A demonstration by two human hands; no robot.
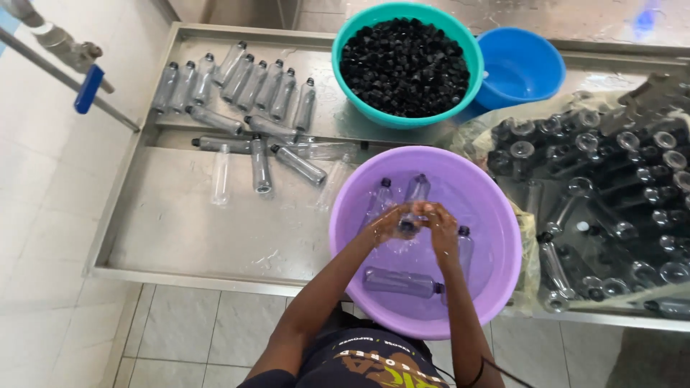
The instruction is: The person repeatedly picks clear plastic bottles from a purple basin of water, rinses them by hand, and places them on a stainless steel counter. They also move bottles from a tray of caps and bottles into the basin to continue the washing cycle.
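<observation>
Both my hands meet over the water in a purple basin (359, 259). My left hand (384, 226) and my right hand (440, 228) together grip a clear plastic bottle with a black cap (407, 225), held between them at the water's surface. Several more capped clear bottles float in the basin, one (400, 282) lying near the front and others (417, 188) at the far side.
A teal basin (345, 82) full of black caps stands behind, with a blue basin (521, 68) to its right. Capped bottles (244, 86) lie on the steel tray (187, 237) at left. A clear bag of uncapped bottles (611, 208) fills the right. A pipe with blue valve handle (88, 89) juts at far left.
</observation>
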